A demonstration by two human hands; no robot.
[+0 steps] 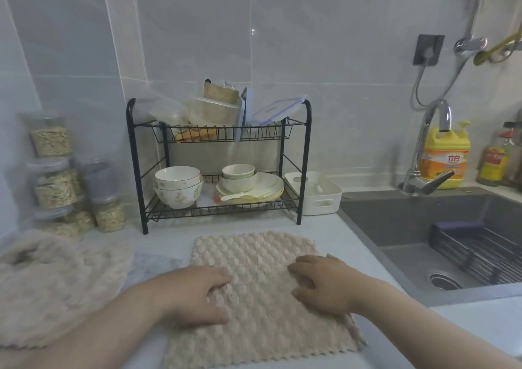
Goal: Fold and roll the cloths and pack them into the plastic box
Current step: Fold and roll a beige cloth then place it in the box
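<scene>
A beige bobbled cloth (254, 255) lies spread flat on the white counter in front of me. My left hand (195, 295) rests on its left side, fingers bent with the tips pressing into the fabric. On the right side my right hand (322, 281) lies with its fingers curled down against the fabric. A pile of more beige cloths (53, 284) sits at the left. The white plastic box (313, 192) with handle slots stands open behind, right of the dish rack, with a small white item inside.
A black two-tier dish rack (217, 159) holds bowls, plates and containers at the back. Jars of grain (53, 182) stack at the left wall. The dark sink (440, 238) with a drain basket, tap (429, 148) and yellow detergent bottle (446, 157) lies right.
</scene>
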